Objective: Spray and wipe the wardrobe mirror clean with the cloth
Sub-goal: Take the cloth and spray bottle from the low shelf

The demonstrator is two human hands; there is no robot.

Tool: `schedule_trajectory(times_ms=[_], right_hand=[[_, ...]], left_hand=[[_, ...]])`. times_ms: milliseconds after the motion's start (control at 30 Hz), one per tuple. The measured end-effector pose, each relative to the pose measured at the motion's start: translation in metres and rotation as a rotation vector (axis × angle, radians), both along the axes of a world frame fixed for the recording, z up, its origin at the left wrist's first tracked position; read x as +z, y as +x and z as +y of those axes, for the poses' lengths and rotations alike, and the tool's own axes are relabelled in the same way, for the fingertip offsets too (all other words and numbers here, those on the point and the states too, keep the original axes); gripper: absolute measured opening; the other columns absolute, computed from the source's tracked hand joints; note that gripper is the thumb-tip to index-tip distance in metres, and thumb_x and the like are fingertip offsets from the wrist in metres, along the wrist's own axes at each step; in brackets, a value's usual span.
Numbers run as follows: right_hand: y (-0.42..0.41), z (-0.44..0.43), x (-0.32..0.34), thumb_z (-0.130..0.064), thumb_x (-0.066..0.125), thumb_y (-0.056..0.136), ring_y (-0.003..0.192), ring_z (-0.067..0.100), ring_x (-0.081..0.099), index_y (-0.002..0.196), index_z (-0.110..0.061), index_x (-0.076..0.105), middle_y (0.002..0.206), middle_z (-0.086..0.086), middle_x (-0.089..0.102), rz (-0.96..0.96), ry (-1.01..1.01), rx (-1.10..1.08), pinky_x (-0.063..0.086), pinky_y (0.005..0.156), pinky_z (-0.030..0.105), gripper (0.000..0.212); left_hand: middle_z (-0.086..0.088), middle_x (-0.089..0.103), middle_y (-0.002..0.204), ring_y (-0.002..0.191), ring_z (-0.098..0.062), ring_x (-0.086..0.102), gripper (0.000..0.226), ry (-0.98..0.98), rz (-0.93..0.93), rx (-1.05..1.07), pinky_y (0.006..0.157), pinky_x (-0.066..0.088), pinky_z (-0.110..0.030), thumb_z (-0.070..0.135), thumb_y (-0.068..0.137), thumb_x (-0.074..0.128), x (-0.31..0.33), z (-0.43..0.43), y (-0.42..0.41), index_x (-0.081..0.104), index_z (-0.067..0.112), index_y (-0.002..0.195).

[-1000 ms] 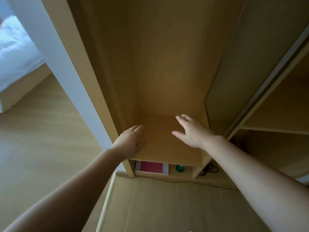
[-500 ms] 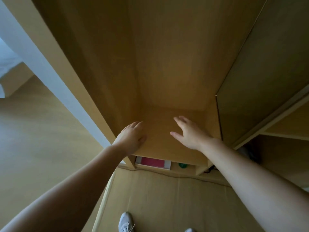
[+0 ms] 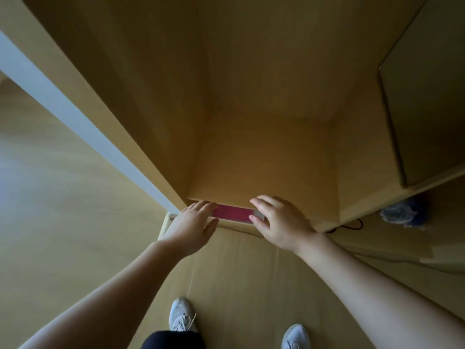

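Both hands low at the wardrobe shelf [image 3: 264, 159].
Shoes [image 3: 181, 316] at 6 o'clock; left hand [image 3: 192, 227] and right hand [image 3: 279, 222], fingers straight, released, flank a red flat item [image 3: 234, 214] under the shelf; crumpled blue cloth [image 3: 402, 214] at 3 o'clock, well apart.

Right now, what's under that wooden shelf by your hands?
Under the shelf lies a flat red thing with a pale edge; the left hand and right hand cover its ends. A black cable shows at the right. The shelf hides the rest.
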State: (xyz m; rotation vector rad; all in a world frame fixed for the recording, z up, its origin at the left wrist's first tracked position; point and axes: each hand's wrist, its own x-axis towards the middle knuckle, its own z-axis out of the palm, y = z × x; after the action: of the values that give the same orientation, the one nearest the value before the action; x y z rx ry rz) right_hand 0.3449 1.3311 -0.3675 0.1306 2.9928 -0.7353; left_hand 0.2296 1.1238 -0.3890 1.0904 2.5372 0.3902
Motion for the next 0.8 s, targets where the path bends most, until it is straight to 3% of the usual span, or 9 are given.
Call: schedule_trajectory(times_ms=[67,133,433,633,800], right_hand=[[0.006,-0.007,-0.053,-0.035,0.05,0.092,0.097,0.026,0.066,0.117,-0.006,0.065,0.112,0.008,0.068,0.021,-0.019,0.018,0.057,0.076,0.04,0.041],[0.013,-0.013,-0.103,-0.032,0.053,0.091,0.094,0.025,0.067,0.114,-0.006,0.066,0.109,0.008,0.068,0.012,-0.016,0.04,0.058,0.072,0.04,0.038],[0.012,0.008,-0.291,-0.029,0.054,0.096,0.111,0.022,0.058,0.129,-0.006,0.057,0.124,0.007,0.061,-0.002,0.059,-0.021,0.052,0.086,0.035,0.04],[0.009,0.034,-0.362,-0.035,0.045,0.099,0.119,0.023,0.053,0.138,-0.013,0.049,0.135,0.005,0.052,-0.087,0.173,-0.078,0.049,0.091,0.035,0.044],[0.021,0.052,-0.378,-0.037,0.04,0.101,0.128,0.019,0.046,0.143,-0.018,0.042,0.145,0.002,0.043,-0.164,0.246,-0.225,0.044,0.099,0.033,0.046]], left_hand=[[0.001,0.057,0.131,0.117,-0.021,0.055,0.041,-0.023,0.002,-0.028,0.095,0.044,-0.032,0.035,0.096,0.048,-0.047,-0.004,0.005,0.051,0.019,0.134],[0.002,0.056,0.13,0.117,-0.019,0.054,0.041,-0.033,-0.01,-0.05,0.096,0.044,-0.031,0.035,0.097,0.048,-0.094,-0.008,0.007,0.051,0.02,0.135],[0.0,0.06,0.112,0.105,-0.021,0.057,0.03,-0.049,0.093,-0.213,0.088,0.046,-0.032,0.033,0.097,0.047,-0.274,0.014,-0.014,0.059,0.016,0.117],[-0.003,0.056,0.123,0.111,-0.023,0.054,0.038,-0.044,0.188,-0.352,0.089,0.041,-0.033,0.03,0.097,0.044,-0.335,0.058,-0.03,0.053,0.021,0.133],[-0.004,0.054,0.131,0.117,-0.024,0.052,0.039,-0.011,0.225,-0.407,0.094,0.041,-0.033,0.032,0.099,0.041,-0.348,0.083,-0.034,0.051,0.021,0.134]])
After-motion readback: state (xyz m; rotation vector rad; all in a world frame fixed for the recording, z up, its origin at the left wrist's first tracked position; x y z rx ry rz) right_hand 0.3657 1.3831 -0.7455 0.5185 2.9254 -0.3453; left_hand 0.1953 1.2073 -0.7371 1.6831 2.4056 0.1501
